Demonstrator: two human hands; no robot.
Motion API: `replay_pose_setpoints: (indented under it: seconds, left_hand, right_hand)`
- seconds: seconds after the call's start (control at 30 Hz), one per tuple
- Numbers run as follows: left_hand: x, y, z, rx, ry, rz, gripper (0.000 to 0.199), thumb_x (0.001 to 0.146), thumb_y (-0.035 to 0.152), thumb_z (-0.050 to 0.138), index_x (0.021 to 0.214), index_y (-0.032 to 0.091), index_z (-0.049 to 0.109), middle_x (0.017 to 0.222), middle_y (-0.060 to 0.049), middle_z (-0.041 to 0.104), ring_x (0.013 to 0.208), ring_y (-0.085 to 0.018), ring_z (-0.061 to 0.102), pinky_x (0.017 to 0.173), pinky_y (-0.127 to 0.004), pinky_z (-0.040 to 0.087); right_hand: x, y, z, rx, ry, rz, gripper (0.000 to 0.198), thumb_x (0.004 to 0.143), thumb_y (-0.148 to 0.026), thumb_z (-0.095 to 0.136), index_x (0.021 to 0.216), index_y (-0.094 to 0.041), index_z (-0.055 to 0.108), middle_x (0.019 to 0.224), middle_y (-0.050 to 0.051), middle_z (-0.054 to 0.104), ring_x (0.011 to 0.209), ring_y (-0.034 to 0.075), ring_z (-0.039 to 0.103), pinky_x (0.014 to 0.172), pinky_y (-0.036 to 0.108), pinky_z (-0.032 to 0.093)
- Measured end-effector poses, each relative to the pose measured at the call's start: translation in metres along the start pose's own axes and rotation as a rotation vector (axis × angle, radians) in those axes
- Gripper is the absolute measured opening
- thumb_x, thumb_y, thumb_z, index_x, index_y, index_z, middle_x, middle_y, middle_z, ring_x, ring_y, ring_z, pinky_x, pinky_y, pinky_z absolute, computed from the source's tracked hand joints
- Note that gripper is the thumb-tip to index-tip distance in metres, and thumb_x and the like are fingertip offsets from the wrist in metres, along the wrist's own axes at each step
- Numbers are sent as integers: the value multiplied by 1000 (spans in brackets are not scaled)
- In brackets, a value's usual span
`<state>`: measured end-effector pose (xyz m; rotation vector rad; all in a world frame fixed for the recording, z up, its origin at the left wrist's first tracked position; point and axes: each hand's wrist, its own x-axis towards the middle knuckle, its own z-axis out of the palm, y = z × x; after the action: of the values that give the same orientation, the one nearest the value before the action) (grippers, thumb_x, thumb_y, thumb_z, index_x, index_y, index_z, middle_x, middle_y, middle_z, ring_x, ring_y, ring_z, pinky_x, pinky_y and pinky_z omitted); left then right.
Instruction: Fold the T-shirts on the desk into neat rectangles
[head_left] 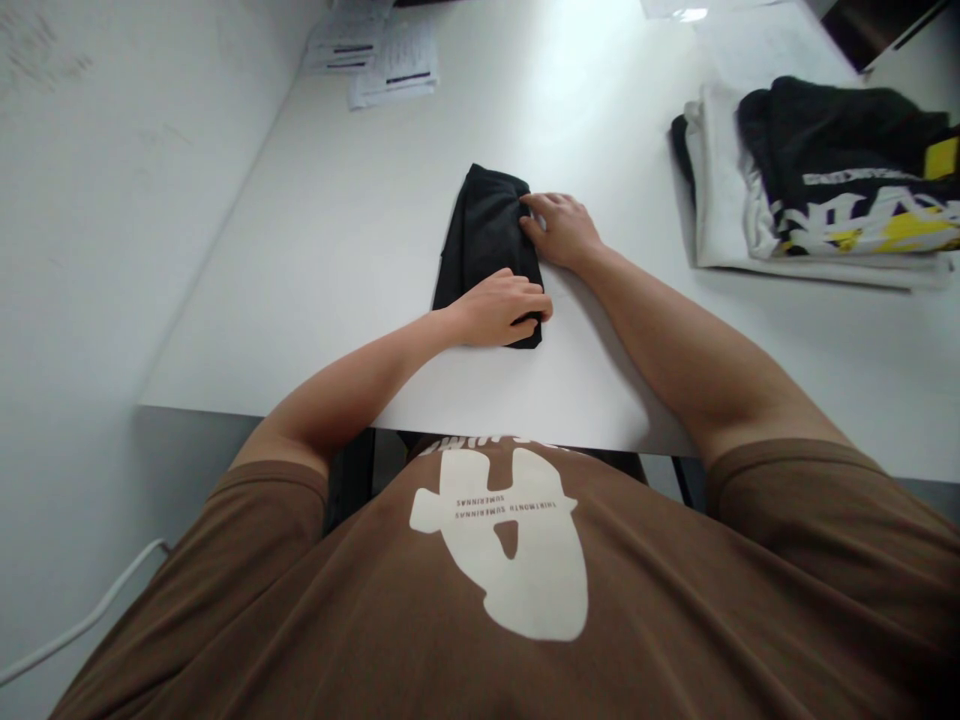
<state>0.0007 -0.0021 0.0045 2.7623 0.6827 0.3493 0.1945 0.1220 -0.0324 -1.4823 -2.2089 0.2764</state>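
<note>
A dark, folded piece of black clothing [491,225] lies on the white table in front of me, long and narrow, its far end angled slightly left. My left hand [499,308] rests across its near end, with the fingers curled over the right edge. Farther up that same edge, my right hand [562,230] holds the cloth with bent fingers and thumb. Both hands are closed on the fabric. Parts of the near end are hidden under my left hand, and the exact kind of garment cannot be made out.
To the right sits a stack of folded clothes [817,265], white and black with yellow and white print. Printed papers [397,60] lie at the far left of the table [322,250], beside a white wall [90,200]. A dark object [870,35] stands at the far right.
</note>
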Motion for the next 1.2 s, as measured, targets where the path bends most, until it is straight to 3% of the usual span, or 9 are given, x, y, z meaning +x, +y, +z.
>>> replay_pose_setpoints:
  seconds: [0.1, 0.27, 0.53, 0.83, 0.97, 1.2]
  left_hand:
    - [0, 0, 0, 5, 0, 3, 23, 96, 22, 52, 109, 25, 71, 111, -5, 78, 105, -23, 66, 94, -42, 36]
    - [-1, 0, 1, 13, 1, 11, 23, 96, 21, 52, 108, 24, 71, 109, -5, 78, 105, -23, 66, 93, -42, 35]
    - [0, 1, 0, 13, -1, 1, 22, 96, 21, 53, 107, 24, 71, 109, -5, 78, 104, -23, 66, 93, -41, 35]
    - [0, 1, -1, -2, -4, 1, 23, 96, 21, 53, 108, 25, 72, 110, -6, 78, 104, -24, 65, 94, -43, 36]
    - [-1, -1, 1, -9, 6, 10, 23, 96, 21, 53, 108, 25, 72, 110, -6, 78, 104, -24, 65, 93, -43, 36]
    - [0, -2, 3, -14, 8, 7, 24, 96, 21, 53, 109, 25, 72, 109, -6, 77, 106, -24, 65, 94, -44, 36]
  right_hand:
    - [-1, -3, -2, 19, -17, 17, 55, 103, -60, 46, 154, -41, 56, 152, 2, 63, 146, 40, 49, 123, 69, 36]
    - [-2, -6, -5, 18, -23, 11, 59, 104, -61, 45, 153, -31, 59, 153, 8, 62, 145, 44, 49, 121, 71, 35]
    - [-2, -4, -3, 17, -35, 18, 54, 109, -55, 41, 152, -27, 59, 159, 8, 57, 146, 39, 45, 123, 64, 32]
    - [-5, -9, -7, 65, -62, 42, 58, 110, -67, 32, 151, -35, 57, 147, 1, 68, 145, 36, 40, 123, 63, 25]
    - [-5, -10, -8, 59, -42, 41, 59, 109, -66, 37, 149, -28, 59, 155, 4, 61, 144, 38, 43, 122, 63, 27]
    - [-9, -20, -17, 112, -119, 58, 57, 111, -66, 29, 152, -35, 54, 141, 0, 71, 149, 35, 35, 123, 65, 17]
